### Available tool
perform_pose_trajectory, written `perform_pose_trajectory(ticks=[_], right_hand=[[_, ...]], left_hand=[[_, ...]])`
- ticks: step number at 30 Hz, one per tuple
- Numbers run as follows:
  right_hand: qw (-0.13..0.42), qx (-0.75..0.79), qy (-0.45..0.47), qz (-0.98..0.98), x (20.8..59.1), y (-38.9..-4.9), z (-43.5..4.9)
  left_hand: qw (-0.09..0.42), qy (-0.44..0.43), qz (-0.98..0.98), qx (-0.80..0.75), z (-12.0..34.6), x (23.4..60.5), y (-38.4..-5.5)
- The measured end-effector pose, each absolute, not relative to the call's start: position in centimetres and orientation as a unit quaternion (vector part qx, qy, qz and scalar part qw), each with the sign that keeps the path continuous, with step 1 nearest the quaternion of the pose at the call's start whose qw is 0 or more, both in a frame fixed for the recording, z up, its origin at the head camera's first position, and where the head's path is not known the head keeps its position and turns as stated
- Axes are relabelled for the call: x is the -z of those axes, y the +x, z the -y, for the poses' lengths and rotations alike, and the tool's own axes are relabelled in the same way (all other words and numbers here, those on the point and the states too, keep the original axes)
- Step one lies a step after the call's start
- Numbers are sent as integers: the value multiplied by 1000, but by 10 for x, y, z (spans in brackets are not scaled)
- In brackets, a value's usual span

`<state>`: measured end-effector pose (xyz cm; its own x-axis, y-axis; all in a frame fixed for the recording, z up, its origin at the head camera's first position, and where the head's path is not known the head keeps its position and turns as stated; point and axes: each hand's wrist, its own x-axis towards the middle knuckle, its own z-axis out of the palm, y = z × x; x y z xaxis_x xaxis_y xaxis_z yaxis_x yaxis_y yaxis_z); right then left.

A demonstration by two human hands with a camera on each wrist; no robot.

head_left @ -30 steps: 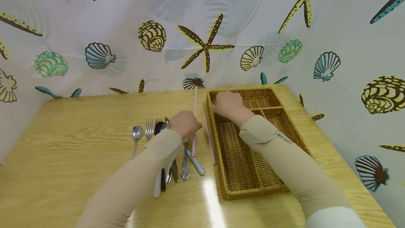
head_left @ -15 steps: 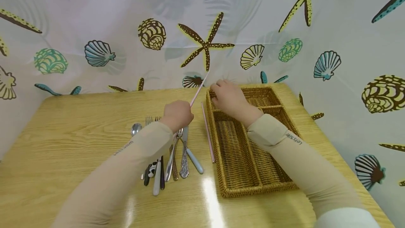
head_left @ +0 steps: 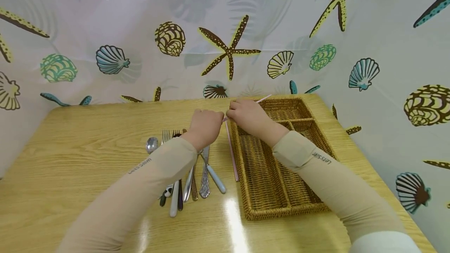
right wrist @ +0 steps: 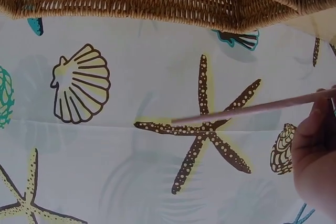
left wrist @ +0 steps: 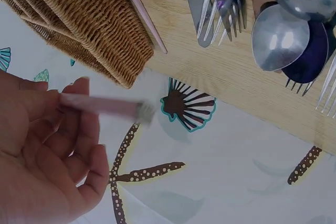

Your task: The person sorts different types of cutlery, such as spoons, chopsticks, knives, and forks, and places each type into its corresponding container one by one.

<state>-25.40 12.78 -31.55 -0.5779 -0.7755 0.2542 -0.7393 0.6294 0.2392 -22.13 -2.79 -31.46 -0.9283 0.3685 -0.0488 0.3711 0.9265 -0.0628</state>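
A slim pink chopstick (right wrist: 241, 111) is held level by both hands near the basket's far left corner. My left hand (head_left: 208, 126) pinches it; in the left wrist view its thick, pale-tipped end juts past the fingers (left wrist: 79, 156). Beside it my right hand (head_left: 251, 118) also pinches the chopstick, and the thin end points out to the right over the wicker basket (head_left: 247, 182). A second pink chopstick (head_left: 232, 153) lies along the basket's left side. Left of that, partly under my left sleeve, lies a cluster of cutlery, with a blue-handled piece (head_left: 216, 179) at its right.
The divided basket has a crosswise compartment at the far end and two long ones nearer. At the cutlery's left lies a spoon (head_left: 152, 144); a fork (head_left: 166, 135) is beside it. A shell-print cloth (head_left: 140, 18) hangs behind the wooden table (head_left: 95, 139).
My left hand has lifted the chopstick off the cutlery side and swung it rightward. My right hand, at the basket's far left corner throughout, now grips it too.
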Motion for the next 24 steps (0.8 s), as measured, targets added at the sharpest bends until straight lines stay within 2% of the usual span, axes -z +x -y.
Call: perform_pose_trajectory(ticks=[5, 8, 11, 16, 24], right_hand=[[147, 46, 398, 904, 313, -261, -140], [134, 32, 361, 922, 315, -270, -158], [111, 17, 326, 939, 321, -282, -178], [47, 6, 275, 960, 337, -299, -206], [-42, 3, 215, 976, 349, -314, -226]], left_hand=[[-19, 149, -988, -22, 31, 319, -224], [-13, 104, -993, -53, 37, 325, -224], [20, 85, -994, -62, 40, 336, -221], [93, 121, -986, -63, 26, 362, -214], [164, 140, -974, -70, -7, 386, -209]])
